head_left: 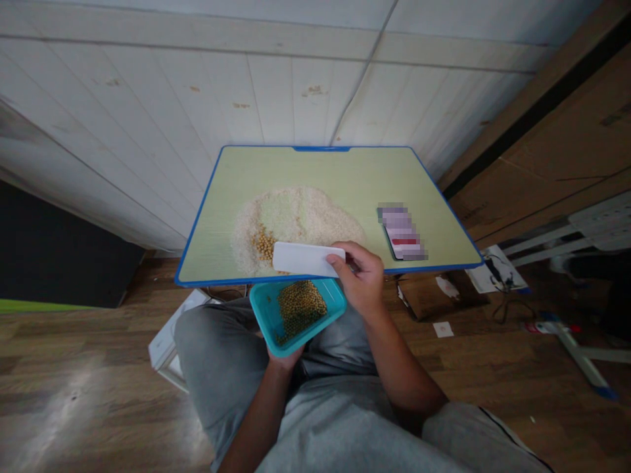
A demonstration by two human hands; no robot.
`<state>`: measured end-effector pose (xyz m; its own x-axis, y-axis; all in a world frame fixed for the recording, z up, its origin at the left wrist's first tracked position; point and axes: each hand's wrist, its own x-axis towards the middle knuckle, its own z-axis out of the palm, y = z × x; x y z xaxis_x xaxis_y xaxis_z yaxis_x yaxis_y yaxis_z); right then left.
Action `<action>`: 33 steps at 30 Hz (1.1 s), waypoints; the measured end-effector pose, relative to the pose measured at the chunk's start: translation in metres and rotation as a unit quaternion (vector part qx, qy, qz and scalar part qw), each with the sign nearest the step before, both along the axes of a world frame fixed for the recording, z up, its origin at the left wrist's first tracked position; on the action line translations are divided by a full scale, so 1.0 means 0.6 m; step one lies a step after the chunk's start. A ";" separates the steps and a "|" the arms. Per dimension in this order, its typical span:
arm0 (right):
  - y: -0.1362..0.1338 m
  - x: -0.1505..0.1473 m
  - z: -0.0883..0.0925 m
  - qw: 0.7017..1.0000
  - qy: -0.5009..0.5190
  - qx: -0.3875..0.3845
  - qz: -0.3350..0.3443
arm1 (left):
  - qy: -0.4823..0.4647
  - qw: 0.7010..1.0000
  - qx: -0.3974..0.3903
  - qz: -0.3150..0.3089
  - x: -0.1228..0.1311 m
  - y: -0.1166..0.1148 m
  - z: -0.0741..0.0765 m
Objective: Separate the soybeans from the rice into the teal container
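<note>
My right hand grips one end of a flat white rectangular scraper or card, tilted near the front edge of the table. Just left of the card lies a small pile of yellow beans, likely soybeans. White rice is spread in a wide patch around and behind them. Below the table edge, my left hand supports a teal plastic tub from underneath, its fingers mostly hidden. Inside the tub is a layer of yellow beans.
The small table has a pale green top and blue rim, against a white panelled wall. A phone lies on its right side. Cardboard boxes stand at right. A white box is on the floor at left.
</note>
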<state>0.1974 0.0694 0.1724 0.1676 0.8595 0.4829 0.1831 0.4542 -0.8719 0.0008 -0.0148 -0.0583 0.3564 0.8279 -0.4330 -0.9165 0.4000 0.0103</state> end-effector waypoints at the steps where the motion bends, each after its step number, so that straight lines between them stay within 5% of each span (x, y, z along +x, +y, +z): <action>1: 0.000 -0.001 0.001 1.000 0.000 0.001 0.004 | 0.001 1.000 -0.001 0.002 0.001 0.000 0.000; 15: -0.003 -0.004 0.004 0.999 -0.007 0.021 0.026 | -0.007 1.000 -0.006 0.021 0.007 0.004 0.021; 23: -0.004 0.002 -0.006 0.995 0.042 0.024 -0.084 | -0.021 1.000 -0.008 -0.012 -0.003 0.003 0.019; 29: -0.015 -0.012 -0.006 0.999 -0.008 0.008 -0.034 | -0.022 0.999 0.023 0.007 0.007 0.001 0.014; 33: -0.013 -0.012 -0.011 0.998 -0.012 -0.013 -0.065 | -0.017 0.999 0.027 0.004 0.005 0.002 0.013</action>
<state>0.1905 0.0613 0.1658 0.2670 0.8432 0.4666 0.2598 0.4033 -0.8774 0.0040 -0.0136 -0.0503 0.3635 0.8526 -0.3753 -0.9198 0.3925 0.0008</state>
